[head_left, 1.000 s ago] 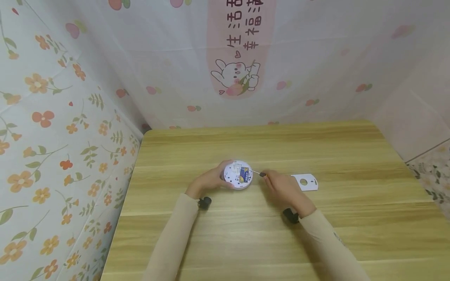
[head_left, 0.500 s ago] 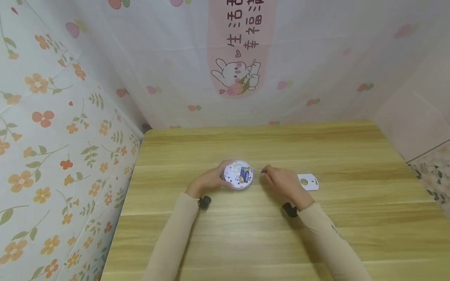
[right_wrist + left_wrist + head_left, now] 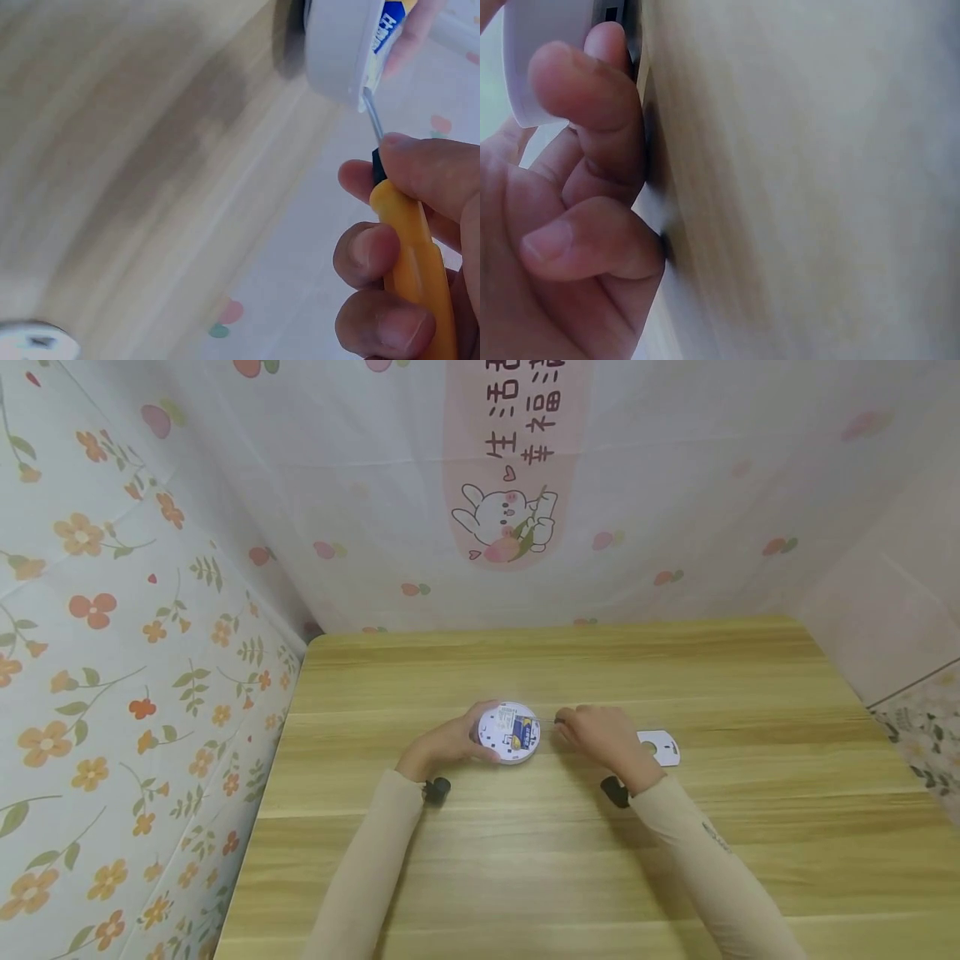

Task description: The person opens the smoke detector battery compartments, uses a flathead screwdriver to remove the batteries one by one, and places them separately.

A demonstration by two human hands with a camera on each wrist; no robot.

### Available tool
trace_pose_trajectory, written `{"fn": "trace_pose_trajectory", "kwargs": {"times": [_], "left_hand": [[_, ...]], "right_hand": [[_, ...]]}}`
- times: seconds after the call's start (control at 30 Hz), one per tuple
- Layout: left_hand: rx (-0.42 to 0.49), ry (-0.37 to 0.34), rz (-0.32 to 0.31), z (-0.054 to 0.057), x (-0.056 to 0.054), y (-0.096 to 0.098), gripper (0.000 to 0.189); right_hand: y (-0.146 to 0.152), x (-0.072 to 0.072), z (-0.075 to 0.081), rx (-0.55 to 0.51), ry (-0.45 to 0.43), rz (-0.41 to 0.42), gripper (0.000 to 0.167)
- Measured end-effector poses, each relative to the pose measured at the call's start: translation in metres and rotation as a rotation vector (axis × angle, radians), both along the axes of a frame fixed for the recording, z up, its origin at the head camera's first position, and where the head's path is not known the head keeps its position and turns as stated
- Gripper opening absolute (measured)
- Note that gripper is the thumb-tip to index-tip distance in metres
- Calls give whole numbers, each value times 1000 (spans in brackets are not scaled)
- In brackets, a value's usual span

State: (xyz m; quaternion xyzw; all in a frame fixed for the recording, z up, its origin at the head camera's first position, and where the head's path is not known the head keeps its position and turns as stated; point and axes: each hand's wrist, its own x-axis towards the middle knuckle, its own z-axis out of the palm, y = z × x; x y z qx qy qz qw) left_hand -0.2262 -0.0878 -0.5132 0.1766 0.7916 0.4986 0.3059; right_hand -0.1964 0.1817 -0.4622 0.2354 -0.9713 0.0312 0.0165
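A round white device [image 3: 495, 731], which looks like a smoke alarm, is on the table with its face tilted up; a blue-and-yellow battery [image 3: 527, 733] shows in it. My left hand [image 3: 442, 745] grips its left side between thumb and fingers. In the left wrist view, two curled fingers [image 3: 600, 105] show below its white rim. My right hand [image 3: 606, 739] holds a yellow-handled screwdriver [image 3: 411, 255] from the right. Its metal tip meets the device's edge in the right wrist view; how deep it sits I cannot tell.
A white plate [image 3: 666, 748] with a round hole lies on the table [image 3: 510, 877], just right of my right hand and partly behind it. Beyond the table's far edge hangs a printed cloth [image 3: 360, 510]; a floral cloth [image 3: 150, 710] borders the left side.
The screwdriver's tip has shifted slightly right, from the battery area to the device's rim. My right hand has turned and risen a little. My left hand and the device stay put.
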Motion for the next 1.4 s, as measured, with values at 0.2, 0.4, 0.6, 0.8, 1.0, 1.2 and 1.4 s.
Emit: {"fn": "trace_pose_trajectory", "kwargs": {"times": [0.2,0.4,0.6,0.8,1.0,1.2,1.4], "left_hand": [[-5,13,-8,-1,-1,0,98],[-14,16,-4,-2,-1,-1,98],[-13,15,2,-1,0,-1,97],[-16,-13,13,-2,0,-1,97],[-19,6,-2,-2,0,-2,99],[-31,27,-13,-2,-1,-2,100],[-31,31,-20,-3,-2,-2,100]], "right_hand": [[-4,-3,7,57,58,15,12],[-4,-3,9,62,75,33,12],[-2,-7,11,45,7,45,16],[3,-11,10,2,-90,51,19],[11,-15,5,-45,-222,40,29],[17,-19,-7,-128,-302,5,31],[14,-16,-4,-104,-246,16,30]]}}
